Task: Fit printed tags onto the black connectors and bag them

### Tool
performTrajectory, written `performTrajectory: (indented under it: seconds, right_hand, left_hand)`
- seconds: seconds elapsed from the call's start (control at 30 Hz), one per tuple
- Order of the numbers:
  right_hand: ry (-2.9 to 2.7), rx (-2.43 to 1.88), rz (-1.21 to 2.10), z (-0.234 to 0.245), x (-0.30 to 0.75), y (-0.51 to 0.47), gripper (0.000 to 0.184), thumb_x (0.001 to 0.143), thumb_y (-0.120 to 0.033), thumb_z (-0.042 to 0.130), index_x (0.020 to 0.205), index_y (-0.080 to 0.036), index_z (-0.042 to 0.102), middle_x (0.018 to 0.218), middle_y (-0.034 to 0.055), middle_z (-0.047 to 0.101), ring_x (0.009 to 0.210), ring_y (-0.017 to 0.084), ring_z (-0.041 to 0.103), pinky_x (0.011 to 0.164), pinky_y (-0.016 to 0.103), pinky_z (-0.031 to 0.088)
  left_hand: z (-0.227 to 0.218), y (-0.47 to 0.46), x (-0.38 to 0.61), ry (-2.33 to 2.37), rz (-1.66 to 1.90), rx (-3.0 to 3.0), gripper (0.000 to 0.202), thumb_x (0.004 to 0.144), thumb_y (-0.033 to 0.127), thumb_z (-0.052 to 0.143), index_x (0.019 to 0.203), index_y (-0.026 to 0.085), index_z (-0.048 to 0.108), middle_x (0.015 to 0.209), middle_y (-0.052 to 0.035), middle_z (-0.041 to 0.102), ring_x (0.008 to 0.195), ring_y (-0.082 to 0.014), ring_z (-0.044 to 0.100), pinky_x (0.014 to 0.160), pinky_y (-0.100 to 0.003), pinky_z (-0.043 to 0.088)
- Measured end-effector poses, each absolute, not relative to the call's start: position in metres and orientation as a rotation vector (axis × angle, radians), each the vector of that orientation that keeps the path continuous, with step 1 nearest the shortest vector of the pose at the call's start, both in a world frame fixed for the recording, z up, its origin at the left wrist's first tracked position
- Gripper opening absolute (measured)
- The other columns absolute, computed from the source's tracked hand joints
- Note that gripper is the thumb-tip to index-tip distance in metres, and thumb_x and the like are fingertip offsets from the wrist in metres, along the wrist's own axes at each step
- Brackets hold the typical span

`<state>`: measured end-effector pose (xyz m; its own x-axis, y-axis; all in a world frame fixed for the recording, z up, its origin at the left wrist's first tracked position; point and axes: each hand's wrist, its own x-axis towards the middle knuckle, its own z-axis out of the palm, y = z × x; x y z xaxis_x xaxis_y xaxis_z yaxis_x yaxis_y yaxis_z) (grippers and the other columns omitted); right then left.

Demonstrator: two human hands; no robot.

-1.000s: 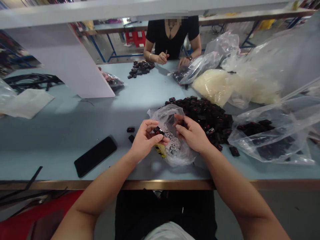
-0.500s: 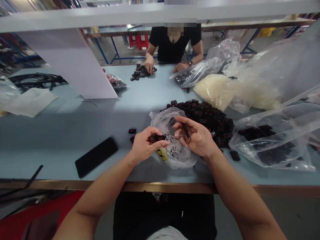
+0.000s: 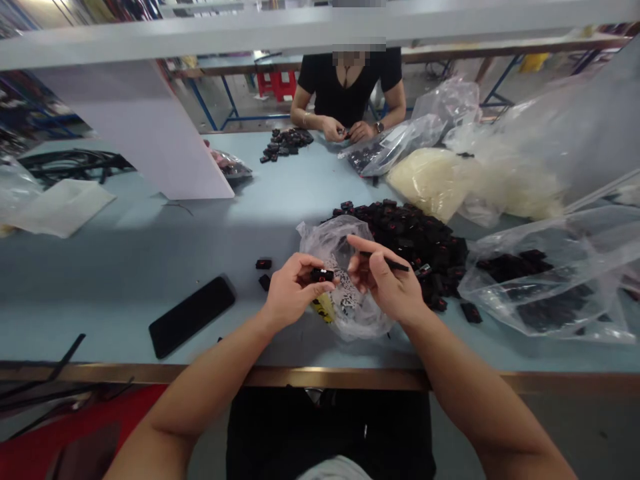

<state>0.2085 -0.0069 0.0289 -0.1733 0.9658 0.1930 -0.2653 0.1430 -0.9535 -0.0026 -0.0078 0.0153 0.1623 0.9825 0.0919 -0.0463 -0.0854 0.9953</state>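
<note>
The small black plastic piece point(image 3: 323, 274) looks the most likely thing to slip: the left hand point(image 3: 293, 290) is curled nearly closed and has it pinched only in the fingertips, just above the clear plastic bag point(image 3: 334, 241). A poor grip could drop it into the bag or among the similar pieces nearby. The right hand point(image 3: 385, 283) is partly open, with a thin black rod point(image 3: 390, 264) held lightly between thumb and fingers, so a careless turn could let the rod roll free. The hands are near each other but not touching, with the piece just left of the right hand's fingers. Beside the right hand, a heap of black pieces point(image 3: 415, 250) spreads across the pale blue desk point(image 3: 125, 293), and a knock from a wrist could scatter its edge. A black smartphone point(image 3: 191, 317) lies at lower left, and a co-worker's hands point(image 3: 345, 131) work at the top of the frame.
</note>
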Motion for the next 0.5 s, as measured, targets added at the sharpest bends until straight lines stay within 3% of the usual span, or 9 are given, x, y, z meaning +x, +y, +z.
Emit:
performTrajectory:
  seconds: [0.07, 0.17, 0.3, 0.5]
  right_hand:
    - [-1.363, -0.800, 1.193, 0.0291, 0.2106, -0.0081, 0.037, 0.105, -0.055, 0.059, 0.115, -0.026, 0.079, 0.082, 0.0030, 0.066, 0.069, 0.016, 0.060, 0.058, 0.030, 0.048]
    - [-1.458, -0.882, 1.076, 0.0322, 0.2116, -0.0102, 0.024, 0.101, -0.046, 0.068, 0.099, -0.024, 0.078, 0.078, 0.0020, 0.068, 0.068, 0.016, 0.062, 0.060, 0.030, 0.049]
    - [-1.482, -0.887, 1.079, 0.0363, 0.2080, -0.0118, 0.015, 0.092, -0.037, 0.079, 0.090, -0.023, 0.074, 0.083, 0.0022, 0.072, 0.070, 0.016, 0.065, 0.060, 0.029, 0.050]
    - [-1.502, -0.808, 1.042, 0.0349, 0.2053, -0.0123, 0.010, 0.093, -0.033, 0.078, 0.089, -0.024, 0.076, 0.087, 0.0043, 0.075, 0.084, 0.020, 0.070, 0.071, 0.033, 0.056]
  left_hand:
    - [0.0167, -0.0094, 0.0000, 1.013, 1.174, 1.307, 0.047, 0.070, 0.042, 0.096, 0.098, 0.020, 0.066, 0.089, -0.0041, 0.082, 0.084, -0.0233, 0.082, 0.078, -0.033, 0.065]
    - [0.0191, -0.0125, 0.0031, 1.042, 1.161, 1.312, 0.039, 0.071, 0.038, 0.096, 0.095, 0.020, 0.072, 0.088, -0.0038, 0.083, 0.082, -0.0215, 0.081, 0.077, -0.032, 0.065]
    - [0.0232, -0.0153, 0.0055, 1.063, 1.129, 1.341, 0.031, 0.072, 0.037, 0.094, 0.092, 0.020, 0.077, 0.085, -0.0034, 0.082, 0.077, -0.0190, 0.079, 0.074, -0.030, 0.065]
    - [0.0251, -0.0163, 0.0058, 1.064, 1.130, 1.369, 0.030, 0.072, 0.038, 0.094, 0.090, 0.019, 0.078, 0.084, -0.0030, 0.082, 0.075, -0.0182, 0.078, 0.074, -0.030, 0.066]
